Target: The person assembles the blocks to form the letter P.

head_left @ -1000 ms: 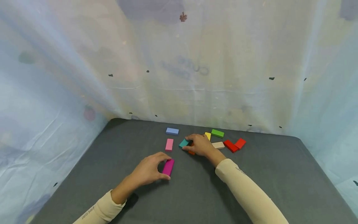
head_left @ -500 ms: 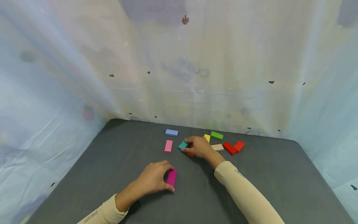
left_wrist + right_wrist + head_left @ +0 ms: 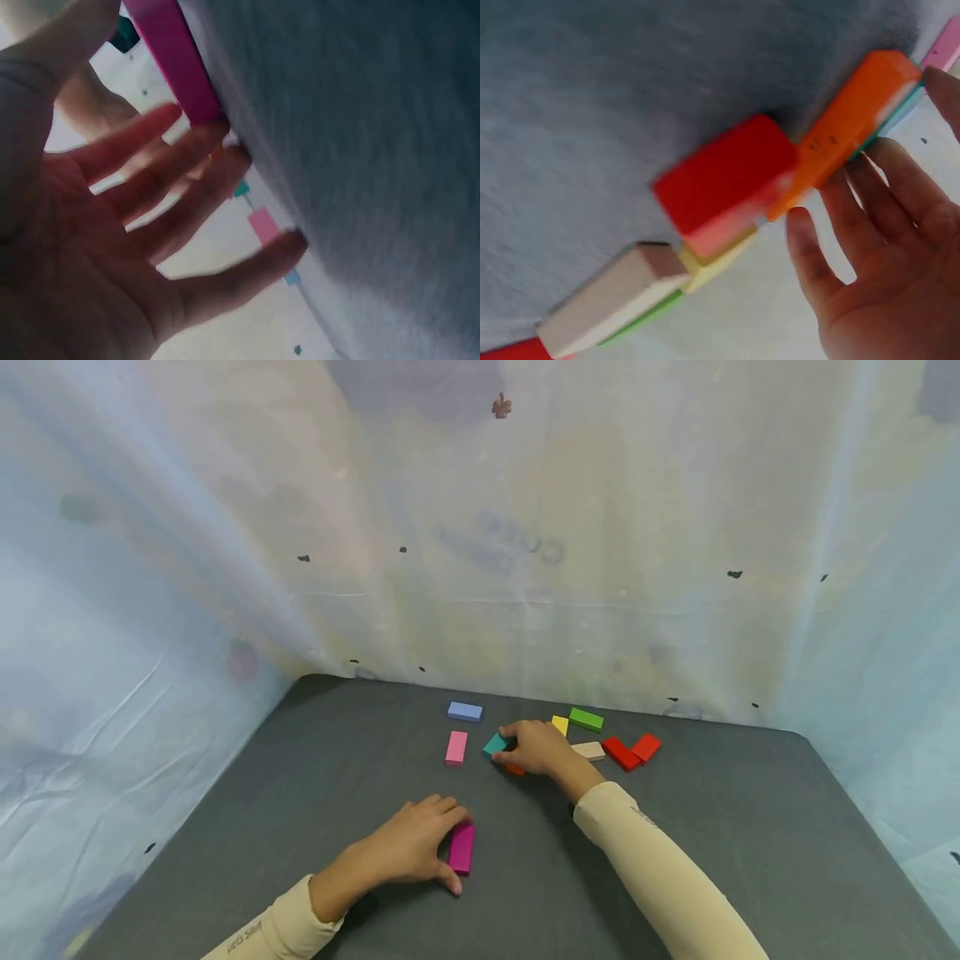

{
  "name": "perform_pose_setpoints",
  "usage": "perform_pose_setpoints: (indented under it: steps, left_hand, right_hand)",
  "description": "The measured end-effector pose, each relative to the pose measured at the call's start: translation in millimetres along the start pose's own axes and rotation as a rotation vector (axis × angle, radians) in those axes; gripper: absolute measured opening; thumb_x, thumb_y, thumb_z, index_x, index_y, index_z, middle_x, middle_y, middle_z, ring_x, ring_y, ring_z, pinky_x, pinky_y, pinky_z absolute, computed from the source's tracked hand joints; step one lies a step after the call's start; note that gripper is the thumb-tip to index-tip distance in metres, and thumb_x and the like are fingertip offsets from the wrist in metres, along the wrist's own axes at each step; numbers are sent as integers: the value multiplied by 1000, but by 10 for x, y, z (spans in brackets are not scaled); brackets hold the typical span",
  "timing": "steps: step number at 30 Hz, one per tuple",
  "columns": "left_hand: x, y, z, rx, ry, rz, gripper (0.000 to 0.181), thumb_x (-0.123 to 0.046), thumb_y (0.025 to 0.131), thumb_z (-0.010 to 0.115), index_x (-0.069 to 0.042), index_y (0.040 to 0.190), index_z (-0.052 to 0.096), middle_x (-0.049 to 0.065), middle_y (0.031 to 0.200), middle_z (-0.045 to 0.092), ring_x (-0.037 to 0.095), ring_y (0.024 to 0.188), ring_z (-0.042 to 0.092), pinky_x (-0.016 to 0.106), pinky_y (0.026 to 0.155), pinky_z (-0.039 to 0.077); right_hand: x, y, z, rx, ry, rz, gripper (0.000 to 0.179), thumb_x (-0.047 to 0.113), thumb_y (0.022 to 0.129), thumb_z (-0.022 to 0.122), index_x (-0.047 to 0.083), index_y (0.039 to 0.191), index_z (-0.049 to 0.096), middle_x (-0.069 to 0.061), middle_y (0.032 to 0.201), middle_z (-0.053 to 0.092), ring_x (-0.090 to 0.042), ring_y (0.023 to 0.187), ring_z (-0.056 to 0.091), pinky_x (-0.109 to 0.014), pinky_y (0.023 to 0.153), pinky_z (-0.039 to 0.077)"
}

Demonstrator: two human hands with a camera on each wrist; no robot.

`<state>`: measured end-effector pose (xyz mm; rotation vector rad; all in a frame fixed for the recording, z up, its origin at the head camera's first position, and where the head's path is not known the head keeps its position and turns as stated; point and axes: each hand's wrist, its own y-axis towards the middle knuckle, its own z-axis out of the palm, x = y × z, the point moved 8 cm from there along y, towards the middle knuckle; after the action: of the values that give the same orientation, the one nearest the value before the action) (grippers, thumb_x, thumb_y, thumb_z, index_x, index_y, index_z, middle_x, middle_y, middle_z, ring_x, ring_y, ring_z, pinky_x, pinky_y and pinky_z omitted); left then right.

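Observation:
My left hand (image 3: pixel 420 843) is around a magenta block (image 3: pixel 462 850) on the near part of the dark table. Its fingertips are at the block's far end, and its thumb stands a little off the near end; in the left wrist view the fingers are spread. Farther back, my right hand (image 3: pixel 536 747) holds a teal block (image 3: pixel 496 744) between thumb and index finger. An orange block (image 3: pixel 847 127) lies right beside the teal one, partly covered by the hand in the head view. Close by is a red block (image 3: pixel 727 180) in the right wrist view.
Toward the back lie a blue block (image 3: pixel 465 712) and a pink block (image 3: pixel 457 748). Right of my right hand are yellow (image 3: pixel 560 724), green (image 3: pixel 587 719) and plain wood (image 3: pixel 589 751) blocks, then two touching red blocks (image 3: pixel 622 754). A patterned curtain (image 3: pixel 600 527) hangs behind the table (image 3: pixel 712 827).
My left hand has brought the magenta block nearer and slightly to the right; its thumb has since come away from the block. The right hand has stayed at the teal block.

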<state>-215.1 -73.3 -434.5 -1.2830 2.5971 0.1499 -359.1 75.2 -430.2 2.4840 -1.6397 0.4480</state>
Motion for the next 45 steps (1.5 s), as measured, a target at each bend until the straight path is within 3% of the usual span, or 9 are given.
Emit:
perform_pose_setpoints:
  steps: [4,9,16,18,23,33,39,45]
  left_hand:
    - [57,-1,-2,47,-81,4,66,-49,72,86,-21,128,63,-6,124,62,15,113,58,43,91,53]
    - [78,-29,-32,33,-105,15,51,-41,77,84,-25,122,66,-9,120,65,14,113,60,43,90,53]
    - [63,-113,-23,2,-112,23,46,-41,78,84,-24,117,68,-10,117,66,13,111,62,43,87,55]
    - [59,-115,-31,-11,-114,23,46,-40,77,85,-24,117,68,-10,117,66,14,111,62,43,88,54]
    - [70,-91,-76,-57,-105,31,47,-38,75,87,-21,115,70,-8,115,68,14,109,63,42,89,54]
    - [25,-15,-57,-68,-134,58,42,-34,75,87,-18,112,74,-10,108,67,11,101,66,37,84,55]
    - [5,-32,-97,-94,-109,66,41,-32,74,87,-18,111,77,-8,99,67,11,92,64,34,76,54]
    - [22,-45,-104,-83,-87,55,40,-33,74,87,-19,111,77,-3,101,73,15,95,67,40,81,54]
  right_hand:
    - [-15,9,-8,32,-11,40,59,48,88,71,19,139,60,-6,138,63,-21,107,64,-41,89,53]
    - [-24,20,-3,28,-8,17,60,47,89,72,17,139,60,-5,139,62,-21,111,64,-41,92,53]
    - [-27,30,80,7,-8,-26,62,49,87,73,16,138,61,-3,137,64,-19,109,65,-40,92,53]
    - [-37,27,95,-11,-9,-31,63,49,87,74,16,138,60,-3,138,63,-20,111,65,-44,98,50]
    - [-42,40,79,-36,-1,-57,62,47,88,72,15,140,58,-5,141,61,-25,121,61,-56,105,39]
    - [-163,-35,58,-14,114,-22,60,42,88,74,16,140,58,-6,143,58,-27,129,55,-55,108,34]
    - [-110,-62,60,-64,28,-57,60,44,90,70,16,141,57,-8,142,58,-27,131,52,-54,109,33]
    - [2,-97,93,-100,-88,-130,60,50,92,65,17,142,56,-9,140,60,-28,131,53,-53,109,31]
